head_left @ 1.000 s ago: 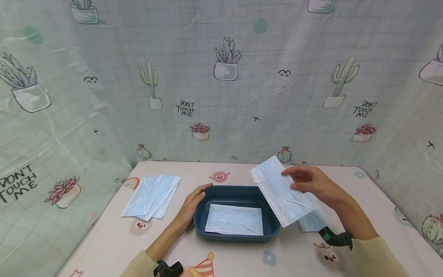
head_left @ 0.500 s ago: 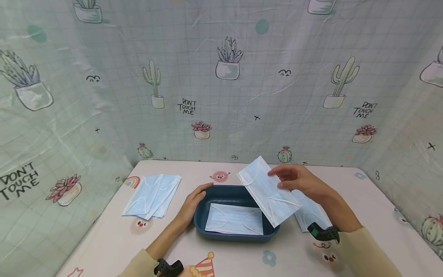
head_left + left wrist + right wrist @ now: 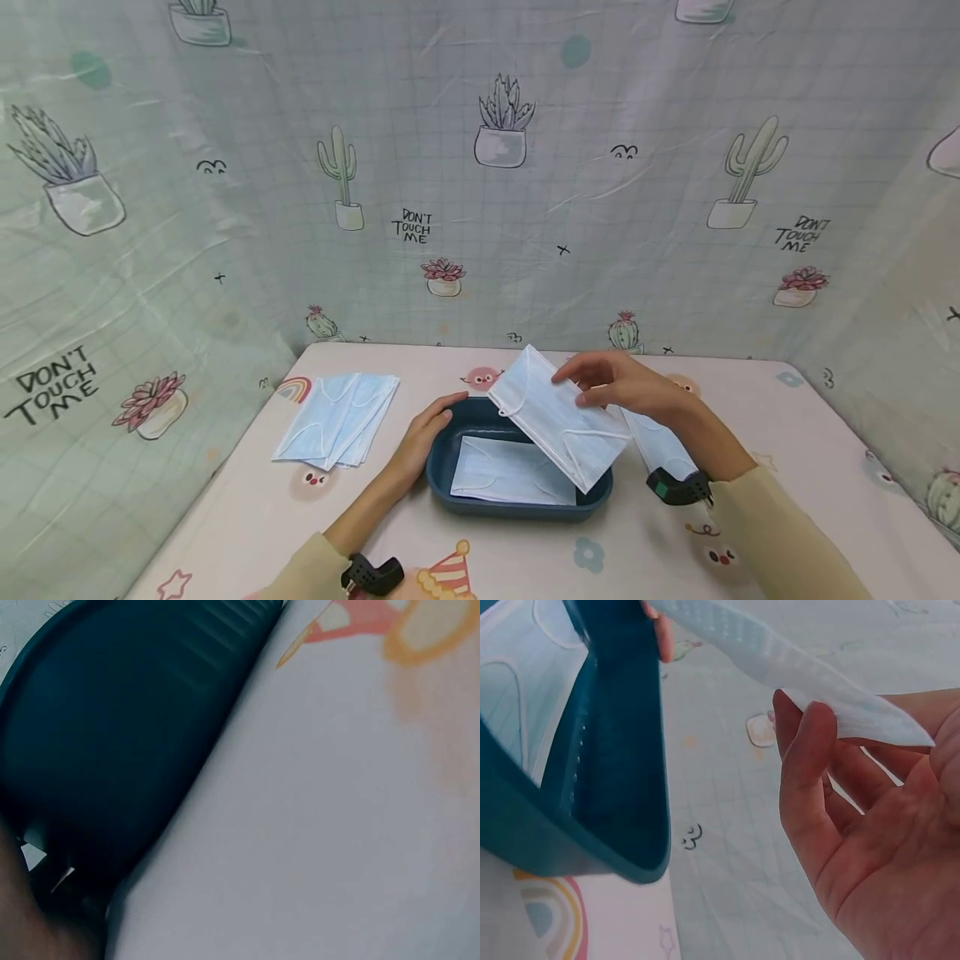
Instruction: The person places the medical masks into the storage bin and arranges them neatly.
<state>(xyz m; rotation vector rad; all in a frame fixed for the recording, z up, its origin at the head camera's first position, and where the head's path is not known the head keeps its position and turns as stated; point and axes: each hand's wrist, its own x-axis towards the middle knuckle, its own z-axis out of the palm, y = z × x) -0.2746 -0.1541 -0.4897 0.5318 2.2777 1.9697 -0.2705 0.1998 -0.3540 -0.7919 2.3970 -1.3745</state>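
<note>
On the surface [image 3: 525, 558], between its side edges, the box [image 3: 517, 510] meets our left hand [image 3: 420, 442], its grip unclear. Our right hand [image 3: 622, 384] pinches a mask [image 3: 558, 421] over the box's right end. We seem to be packing; lowering it flat should follow. One or several, we cannot tell.

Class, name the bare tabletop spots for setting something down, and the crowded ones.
Free: the table before the tray, between left sleeve and right sleeve, and outside the right sleeve. Crowded: the tray and its right side, with masks, left hand and right hand.
</note>
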